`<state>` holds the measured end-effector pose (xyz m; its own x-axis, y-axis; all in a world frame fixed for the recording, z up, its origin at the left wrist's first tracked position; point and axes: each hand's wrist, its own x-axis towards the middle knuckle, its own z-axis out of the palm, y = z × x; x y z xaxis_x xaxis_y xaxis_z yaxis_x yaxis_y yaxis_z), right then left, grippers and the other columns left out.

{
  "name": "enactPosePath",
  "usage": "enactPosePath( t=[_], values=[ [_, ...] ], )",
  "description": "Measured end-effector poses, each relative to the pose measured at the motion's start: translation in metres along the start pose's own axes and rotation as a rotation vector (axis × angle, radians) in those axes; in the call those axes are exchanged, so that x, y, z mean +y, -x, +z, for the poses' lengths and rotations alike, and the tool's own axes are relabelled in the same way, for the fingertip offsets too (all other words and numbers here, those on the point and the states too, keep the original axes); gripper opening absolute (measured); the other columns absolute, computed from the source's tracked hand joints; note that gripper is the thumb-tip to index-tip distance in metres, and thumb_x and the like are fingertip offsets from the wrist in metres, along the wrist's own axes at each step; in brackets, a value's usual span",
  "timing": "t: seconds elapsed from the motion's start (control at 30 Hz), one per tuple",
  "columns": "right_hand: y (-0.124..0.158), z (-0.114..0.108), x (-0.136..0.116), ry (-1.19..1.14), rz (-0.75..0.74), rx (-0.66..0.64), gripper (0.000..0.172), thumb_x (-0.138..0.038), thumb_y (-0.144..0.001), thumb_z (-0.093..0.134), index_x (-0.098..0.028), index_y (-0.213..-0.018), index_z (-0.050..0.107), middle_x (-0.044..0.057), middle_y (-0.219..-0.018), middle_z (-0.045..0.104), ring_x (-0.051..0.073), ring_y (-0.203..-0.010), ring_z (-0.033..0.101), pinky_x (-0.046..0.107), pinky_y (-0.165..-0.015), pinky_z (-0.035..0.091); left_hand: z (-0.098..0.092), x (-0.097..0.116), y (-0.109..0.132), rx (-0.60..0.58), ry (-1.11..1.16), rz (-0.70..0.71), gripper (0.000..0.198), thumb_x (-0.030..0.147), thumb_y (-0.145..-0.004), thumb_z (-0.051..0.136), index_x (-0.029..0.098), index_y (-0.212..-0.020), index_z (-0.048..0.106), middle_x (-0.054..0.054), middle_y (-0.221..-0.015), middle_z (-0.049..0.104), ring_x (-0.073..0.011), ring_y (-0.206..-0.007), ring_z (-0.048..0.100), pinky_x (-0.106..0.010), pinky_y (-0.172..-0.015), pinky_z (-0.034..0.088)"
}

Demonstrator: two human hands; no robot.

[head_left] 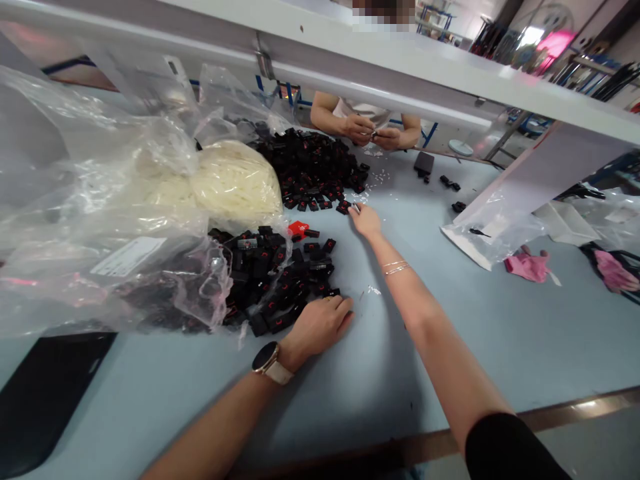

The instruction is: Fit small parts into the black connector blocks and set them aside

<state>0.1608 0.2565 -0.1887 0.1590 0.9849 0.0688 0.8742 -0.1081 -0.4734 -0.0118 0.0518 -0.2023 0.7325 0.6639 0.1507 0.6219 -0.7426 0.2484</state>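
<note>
My right hand (366,220) reaches to the near edge of a big pile of small black plastic parts (320,163) with red marks. Its fingertips pinch at one black plastic part (343,207); a thin dark and silvery sliver shows by the fingers. Lower down, my left hand (323,325) rests on the table with fingers bent together and pointing down, beside a second heap of black parts (267,260). Whatever lies under those fingers is hidden. Small white pieces (374,290) lie just above it, and more white bits (381,177) are scattered beyond my right hand.
Clear plastic bags (115,173) fill the left side, one with cream-coloured pieces (237,180). A red piece (299,229) sits between the heaps. A white shelf (320,50) spans overhead. Across the table, a co-worker's hands (373,132) hold something small. Pink gloves (530,265) lie right.
</note>
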Motion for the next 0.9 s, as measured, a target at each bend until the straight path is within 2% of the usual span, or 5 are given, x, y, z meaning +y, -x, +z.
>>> enactPosePath(
  t=[0.23, 0.4, 0.5, 0.7, 0.9],
  values=[
    [-0.038, 0.008, -0.008, -0.027, -0.007, -0.150, 0.033, -0.047, -0.081, 0.062, -0.017, -0.094, 0.068, 0.012, -0.096, 0.071, 0.026, -0.089, 0.065, 0.032, -0.075, 0.046, 0.002, -0.002, 0.001, 0.050, 0.048, 0.012, 0.018, 0.027, -0.094, 0.041, 0.017, -0.093, 0.056, -0.004, -0.077, 0.061, -0.0164, -0.067, 0.060, -0.027, -0.060, 0.046],
    [-0.031, 0.014, 0.001, -0.114, -0.175, 0.019, 0.028, -0.034, -0.080, 0.065, -0.018, -0.103, 0.064, 0.007, -0.100, 0.068, 0.021, -0.093, 0.062, 0.031, -0.081, 0.045, 0.002, -0.003, 0.000, 0.031, 0.065, -0.002, 0.018, 0.027, -0.094, 0.042, 0.017, -0.094, 0.056, -0.003, -0.076, 0.061, -0.0166, -0.067, 0.060, -0.026, -0.059, 0.044],
    [-0.026, 0.018, 0.004, -0.100, -0.196, 0.093, 0.029, -0.032, -0.082, 0.064, -0.018, -0.108, 0.063, 0.009, -0.107, 0.064, 0.023, -0.100, 0.059, 0.033, -0.085, 0.044, 0.001, -0.004, 0.000, 0.036, 0.080, -0.007, 0.018, 0.025, -0.094, 0.041, 0.018, -0.094, 0.057, -0.002, -0.075, 0.061, -0.0160, -0.066, 0.059, -0.026, -0.057, 0.043],
    [-0.025, 0.023, 0.005, -0.105, -0.190, 0.109, 0.027, -0.031, -0.086, 0.059, -0.022, -0.111, 0.063, 0.008, -0.110, 0.064, 0.022, -0.102, 0.058, 0.032, -0.086, 0.043, -0.001, -0.006, 0.001, 0.075, 0.091, 0.006, 0.020, 0.024, -0.095, 0.037, 0.018, -0.093, 0.057, -0.002, -0.071, 0.059, -0.0136, -0.062, 0.057, -0.024, -0.055, 0.042],
    [-0.029, 0.015, 0.007, -0.161, -0.086, 0.087, 0.034, -0.042, -0.093, 0.044, -0.017, -0.100, 0.066, 0.010, -0.092, 0.069, 0.022, -0.087, 0.063, 0.033, -0.080, 0.044, 0.001, -0.006, 0.001, 0.091, 0.089, 0.009, 0.022, 0.023, -0.095, 0.036, 0.018, -0.095, 0.057, -0.002, -0.071, 0.060, -0.0136, -0.061, 0.057, -0.025, -0.055, 0.043]
  ],
)
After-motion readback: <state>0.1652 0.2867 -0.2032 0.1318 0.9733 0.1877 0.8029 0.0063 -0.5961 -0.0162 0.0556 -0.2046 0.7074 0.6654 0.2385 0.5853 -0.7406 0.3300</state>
